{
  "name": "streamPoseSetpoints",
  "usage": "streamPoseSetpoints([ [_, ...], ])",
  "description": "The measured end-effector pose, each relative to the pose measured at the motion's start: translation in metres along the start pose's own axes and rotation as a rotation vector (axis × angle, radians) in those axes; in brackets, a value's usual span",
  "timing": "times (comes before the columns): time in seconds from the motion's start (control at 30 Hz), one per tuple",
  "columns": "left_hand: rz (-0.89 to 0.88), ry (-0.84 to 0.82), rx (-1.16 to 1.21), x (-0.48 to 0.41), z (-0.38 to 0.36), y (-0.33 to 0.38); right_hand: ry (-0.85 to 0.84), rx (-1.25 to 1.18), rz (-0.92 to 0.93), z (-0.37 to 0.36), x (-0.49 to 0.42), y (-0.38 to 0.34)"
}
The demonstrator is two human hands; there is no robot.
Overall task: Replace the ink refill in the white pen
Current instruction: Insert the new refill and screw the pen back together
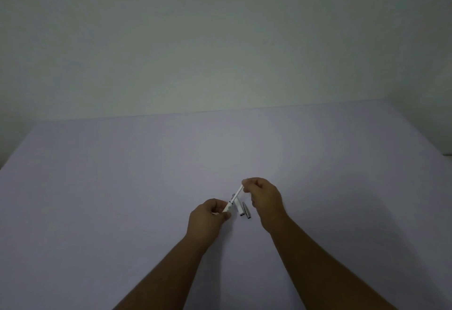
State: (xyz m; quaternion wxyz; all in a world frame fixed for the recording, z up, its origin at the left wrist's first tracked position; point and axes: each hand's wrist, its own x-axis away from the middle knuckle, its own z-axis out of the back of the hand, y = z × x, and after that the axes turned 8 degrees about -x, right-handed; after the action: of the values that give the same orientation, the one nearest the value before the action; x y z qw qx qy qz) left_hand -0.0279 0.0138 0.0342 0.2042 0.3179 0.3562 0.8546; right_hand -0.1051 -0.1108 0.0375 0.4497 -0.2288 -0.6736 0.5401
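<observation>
Here, over a smooth, matte lavender tabletop (122,187), the left hand (208,216) pinches the white pen (228,208), a slim cylinder tilted up to the right; the right hand (264,197) grips its thin upper end; two small tube-shaped pieces (244,209) lie just beside.

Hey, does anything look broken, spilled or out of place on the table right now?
Nothing stands out. The left hand and right hand hold a white pen between them, and two loose pen pieces lie on the table beneath. No spill or damage shows.
</observation>
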Motion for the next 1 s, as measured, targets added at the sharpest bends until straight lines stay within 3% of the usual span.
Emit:
streamPoseSetpoints([
  [0.17, -0.024, -0.007, 0.01, 0.001, -0.007, 0.004, -0.166, 0.224, -0.03, 0.003, -0.001, 0.001],
  [0.3, -0.001, -0.015, 0.058, 0.002, -0.005, -0.002, -0.117, 0.22, -0.019, 0.011, -0.008, 0.001],
  [0.37, 0.019, -0.025, 0.087, 0.002, -0.002, -0.005, -0.049, 0.426, 0.037, 0.018, -0.017, 0.006],
  [0.47, 0.024, -0.034, 0.115, 0.002, 0.001, -0.009, -0.086, 0.832, 0.06, 0.019, -0.024, 0.02],
  [0.7, 0.031, -0.054, 0.131, 0.003, 0.006, -0.018, -0.068, 1.113, 0.033, 0.007, -0.02, 0.039],
  [0.8, 0.026, -0.062, 0.129, 0.003, 0.007, -0.02, -0.022, 0.984, 0.046, 0.006, -0.02, 0.036],
  [1.0, 0.009, -0.083, 0.107, 0.004, 0.007, -0.015, 0.003, 0.159, -0.038, 0.002, -0.016, -0.001],
])
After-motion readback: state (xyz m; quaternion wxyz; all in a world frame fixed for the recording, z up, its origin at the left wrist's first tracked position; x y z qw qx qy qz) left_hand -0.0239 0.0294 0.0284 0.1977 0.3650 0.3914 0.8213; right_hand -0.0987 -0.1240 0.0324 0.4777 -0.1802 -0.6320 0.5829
